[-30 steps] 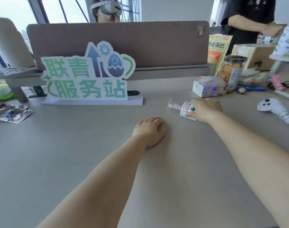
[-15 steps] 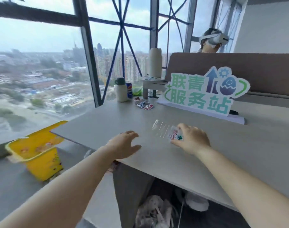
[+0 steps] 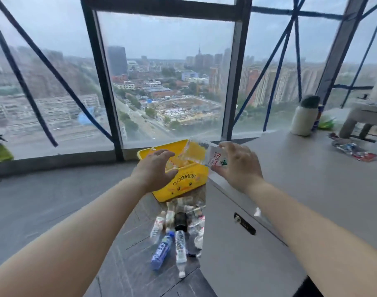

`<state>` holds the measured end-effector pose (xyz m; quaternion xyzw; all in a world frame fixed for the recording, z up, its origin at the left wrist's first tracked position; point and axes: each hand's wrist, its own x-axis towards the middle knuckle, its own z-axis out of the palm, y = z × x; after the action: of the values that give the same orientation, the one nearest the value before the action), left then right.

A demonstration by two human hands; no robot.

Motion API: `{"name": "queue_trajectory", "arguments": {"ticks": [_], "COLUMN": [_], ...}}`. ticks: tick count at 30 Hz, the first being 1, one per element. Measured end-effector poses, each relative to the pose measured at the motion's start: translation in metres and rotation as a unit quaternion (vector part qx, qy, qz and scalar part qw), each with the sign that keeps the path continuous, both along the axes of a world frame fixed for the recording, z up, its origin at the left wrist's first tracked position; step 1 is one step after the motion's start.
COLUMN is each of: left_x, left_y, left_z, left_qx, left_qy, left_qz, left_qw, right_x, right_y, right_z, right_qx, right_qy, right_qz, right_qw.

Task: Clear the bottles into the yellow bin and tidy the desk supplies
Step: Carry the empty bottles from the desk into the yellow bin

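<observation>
**Bottle held over yellow bin, not yet let go**

R hand grips a clear water btl w/ a white-and-red label, fingers and thumb curled round the label end. Btl lies nearly sideways in the air, clear end pointing left. In the view it overlaps the open top of the yellow bin.

L hand holds nothing, fingers spread and relaxed. It hovers in front of the bin's near rim, just beside the btl but apart from it.

Bin sits on the floor by the window, next to the corner of the grey desk. Nearer the camera, along the desk's cabinet side, a heap of bottles lies on the floor, incl. a blue-label btl.

At the desk's far end: a white flask w/ green cap, and some coloured packets, blurred
</observation>
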<state>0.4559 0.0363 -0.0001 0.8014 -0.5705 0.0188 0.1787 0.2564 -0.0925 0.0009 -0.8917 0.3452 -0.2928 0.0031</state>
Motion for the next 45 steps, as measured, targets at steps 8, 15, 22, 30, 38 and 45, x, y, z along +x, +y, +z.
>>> {"name": "queue_trajectory", "arguments": {"ticks": [8, 15, 22, 30, 38, 45], "left_x": [0.030, 0.040, 0.103, 0.191, 0.255, 0.322], "left_y": [0.004, 0.032, 0.011, -0.051, -0.118, -0.200], "left_z": [0.028, 0.041, -0.005, -0.055, -0.082, -0.113], "left_qx": [0.002, -0.012, -0.024, -0.017, -0.039, -0.022], "left_qy": [-0.005, -0.023, 0.041, 0.074, 0.100, 0.111], "left_qz": [0.020, 0.030, 0.049, 0.075, 0.078, 0.057], "left_qw": [1.000, 0.999, 0.998, 0.994, 0.991, 0.992], "right_x": [0.051, 0.060, 0.134, 0.229, 0.299, 0.372], "right_y": [-0.004, 0.006, -0.027, -0.091, -0.136, -0.210], "right_z": [0.029, 0.041, -0.003, -0.055, -0.080, -0.099], "right_qx": [0.024, 0.052, 0.156, 0.193, 0.195, 0.225], "right_qy": [-0.036, -0.071, -0.126, -0.176, -0.233, -0.318], "right_qz": [0.047, 0.066, 0.082, 0.070, 0.084, 0.068], "right_qw": [0.998, 0.994, 0.976, 0.963, 0.949, 0.918]}}
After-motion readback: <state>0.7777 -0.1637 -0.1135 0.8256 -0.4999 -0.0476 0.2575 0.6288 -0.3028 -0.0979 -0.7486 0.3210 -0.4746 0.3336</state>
